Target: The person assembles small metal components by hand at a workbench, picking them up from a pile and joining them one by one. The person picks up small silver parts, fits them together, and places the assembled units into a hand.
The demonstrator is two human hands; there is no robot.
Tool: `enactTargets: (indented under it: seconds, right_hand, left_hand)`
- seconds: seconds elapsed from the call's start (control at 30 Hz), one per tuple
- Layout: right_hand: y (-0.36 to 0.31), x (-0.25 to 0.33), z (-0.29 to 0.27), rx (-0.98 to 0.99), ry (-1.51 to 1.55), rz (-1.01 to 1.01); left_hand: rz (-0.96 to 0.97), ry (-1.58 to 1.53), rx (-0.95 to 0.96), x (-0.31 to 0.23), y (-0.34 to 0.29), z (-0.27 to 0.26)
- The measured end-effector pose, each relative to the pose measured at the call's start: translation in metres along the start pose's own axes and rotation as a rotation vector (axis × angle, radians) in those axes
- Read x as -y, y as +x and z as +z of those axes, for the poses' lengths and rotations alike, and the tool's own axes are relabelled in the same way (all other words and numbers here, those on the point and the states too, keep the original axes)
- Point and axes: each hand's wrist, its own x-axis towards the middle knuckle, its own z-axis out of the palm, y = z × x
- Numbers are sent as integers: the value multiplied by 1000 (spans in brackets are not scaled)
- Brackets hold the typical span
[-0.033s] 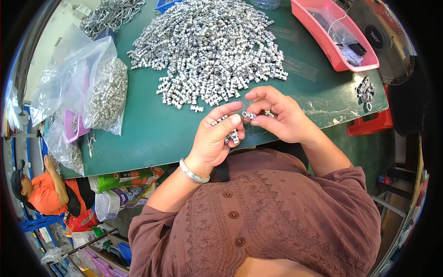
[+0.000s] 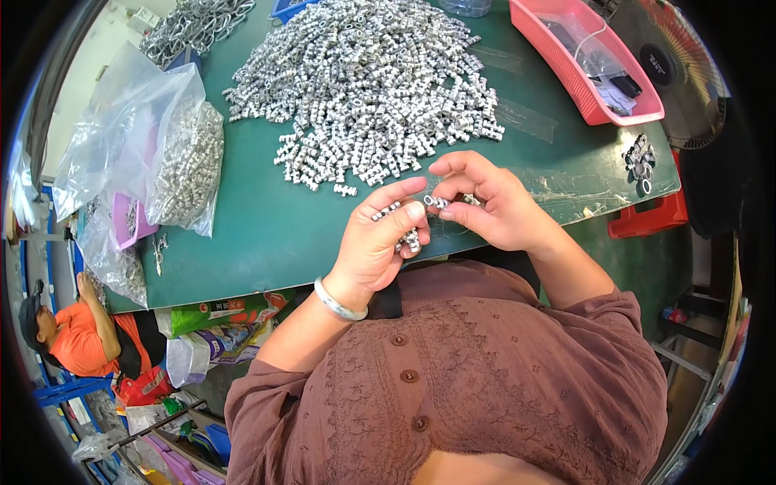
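Above the near edge of the green table, my left hand is closed around several small silver metal parts, some showing at its fingers. My right hand pinches one small metal part with a ring-shaped end between thumb and fingers, its ring toward my left thumb. Another bit of metal shows inside the right fingers, too hidden to make out fully. Just beyond both hands lies a large pile of similar metal parts, with one loose part at its near edge.
Clear plastic bags of metal parts and a purple scoop stand at the left of the table. A pink basket, a fan and a small heap of rings are right. A person in orange works farther left.
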Motion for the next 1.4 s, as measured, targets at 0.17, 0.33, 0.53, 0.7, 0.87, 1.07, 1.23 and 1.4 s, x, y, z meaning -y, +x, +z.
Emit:
enactTargets:
  seconds: [0.17,0.33,0.53,0.7,0.87,1.07,1.23,1.4]
  right_hand:
    - [2,0,3,21,-108,-94]
    - [2,5,-11,50,-383,-85]
    - [-5,0,-26,129,-854,-96]
    - [-3,-2,-26,123,-781,-137]
    - [0,-3,-16,-20,-496,-81]
    - [3,2,-5,-77,-284,-94]
    - [7,9,1,-65,-413,-162]
    - [7,8,2,-71,-487,-272]
  left_hand:
    - [51,239,-51,0,1,2]
    - [-141,-250,0,-1,5,-8]
    - [-248,-473,69,-1,8,-15]
    - [-277,-546,123,2,10,-19]
    - [-231,-419,18,-7,8,-8]
    - [-179,-177,0,-1,5,-7]
    - [-81,1,-46,3,6,4]
    - [-42,59,-63,4,7,0]
